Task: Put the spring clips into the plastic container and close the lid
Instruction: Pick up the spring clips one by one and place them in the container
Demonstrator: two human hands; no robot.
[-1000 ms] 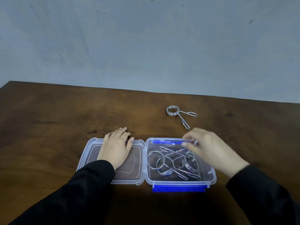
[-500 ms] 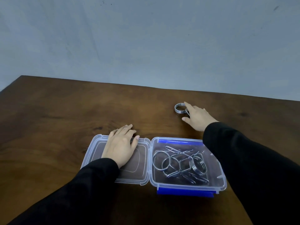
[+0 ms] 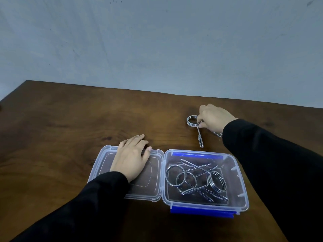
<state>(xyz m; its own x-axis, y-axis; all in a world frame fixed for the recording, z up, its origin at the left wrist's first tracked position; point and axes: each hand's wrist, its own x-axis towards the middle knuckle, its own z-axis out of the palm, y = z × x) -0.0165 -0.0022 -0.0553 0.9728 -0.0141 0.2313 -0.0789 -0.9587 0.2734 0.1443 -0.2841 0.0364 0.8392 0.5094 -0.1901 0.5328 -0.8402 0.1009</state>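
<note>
Chrome spring clip (image 3: 195, 126) on wooden table (image 3: 70, 119) beyond clear plastic container (image 3: 242, 180), right hand (image 3: 214, 117) fingers pinched on its handle. Other spring clips (image 3: 195, 180) inside container. Left hand (image 3: 131, 158) flat, fingers together, on open lid (image 3: 103, 163).
</note>
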